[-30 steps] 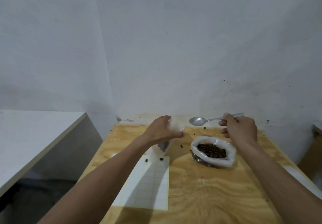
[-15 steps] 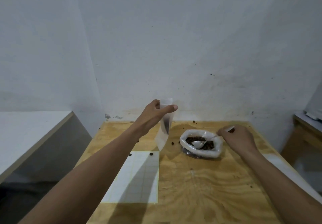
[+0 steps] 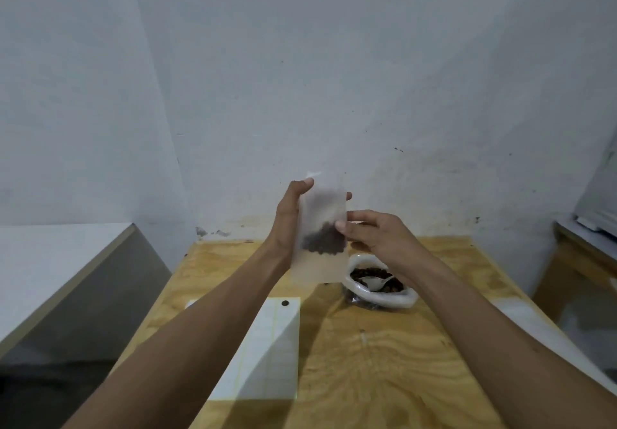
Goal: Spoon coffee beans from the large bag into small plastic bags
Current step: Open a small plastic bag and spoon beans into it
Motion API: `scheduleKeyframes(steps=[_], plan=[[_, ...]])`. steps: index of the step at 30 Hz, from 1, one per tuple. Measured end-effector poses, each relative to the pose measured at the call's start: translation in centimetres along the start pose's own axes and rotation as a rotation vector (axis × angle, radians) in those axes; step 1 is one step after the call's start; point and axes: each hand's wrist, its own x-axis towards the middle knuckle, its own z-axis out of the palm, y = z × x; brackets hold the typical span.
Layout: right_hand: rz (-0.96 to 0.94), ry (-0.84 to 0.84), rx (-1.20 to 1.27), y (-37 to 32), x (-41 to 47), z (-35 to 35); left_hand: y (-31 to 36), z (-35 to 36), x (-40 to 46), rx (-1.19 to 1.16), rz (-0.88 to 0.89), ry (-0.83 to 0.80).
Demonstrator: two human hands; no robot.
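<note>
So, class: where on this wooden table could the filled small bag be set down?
Bare wood lies on the table between the grid sheet and the near edge, below the large bag. It is crowded around that bag, with the spoon inside and a loose bean nearby.

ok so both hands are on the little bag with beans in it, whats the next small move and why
Probably pinch the mouth of the small bag closed. It is held upright off the table, left hand behind it, right hand at its edge, beans already inside, and the spoon is parked in the large bag, so scooping looks paused.
</note>
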Motion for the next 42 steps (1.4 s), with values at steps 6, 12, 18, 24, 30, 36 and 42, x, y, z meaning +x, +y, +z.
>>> scheduleKeyframes(steps=[6, 12, 18, 24, 30, 36, 42], plan=[[-0.023, 0.138, 0.193, 0.6, 0.6, -0.2, -0.3, -1.7, 0.3, 0.295, 0.222, 0.33], [-0.05, 0.155, 0.048, 1.1, 1.0, -0.1, -0.5, -2.2, 0.2, 0.302, 0.254, 0.446], [-0.077, 0.087, 0.055, -0.7, 1.9, 0.2, 0.0, -2.3, -0.2, 0.37, 0.246, 0.454], [-0.046, 0.079, 0.001, -1.9, 3.1, 0.9, 0.1, -3.0, -0.9, 0.407, 0.243, 0.462], [0.03, 0.033, -0.08, -2.6, 3.7, 2.3, 0.0, -3.6, -1.6, 0.432, 0.237, 0.444], [0.038, 0.08, -0.102, -2.6, 4.7, 4.1, 0.4, -4.2, -2.0, 0.444, 0.218, 0.447], [0.066, 0.006, -0.082, -2.3, 5.1, 4.5, 1.0, -5.9, -2.0, 0.445, 0.188, 0.501]])
